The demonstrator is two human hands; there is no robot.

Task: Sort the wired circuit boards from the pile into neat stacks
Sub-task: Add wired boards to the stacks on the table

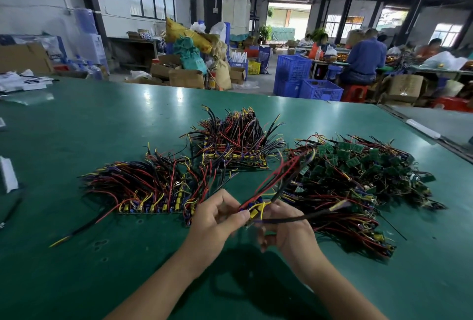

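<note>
Here a wired circuit board (256, 211) sits between both hands, lifted above the green table (76, 127). Its yellow component and blue parts show just between the fingertips, and its red, black and yellow wires fan up and away from the hands, with one dark lead trailing out past the right hand. The left hand (217, 220) pinches the board from its own side with thumb and fingers curled in; the right hand (286, 230) grips it from the other side, fingers wrapped around the board and wire roots.

Just beyond the left hand lies a near stack (143, 189) of boards set in a row, wires swept outward from that hand. Farther ahead of both hands stands a far stack (235, 140), its wires bristling upward. Beyond and outward of the right hand spreads the loose pile (358, 179), a tangle of green boards and wires reaching close to that hand's knuckles. A single stray wire (74, 230) lies on the table well out from the left hand.
</note>
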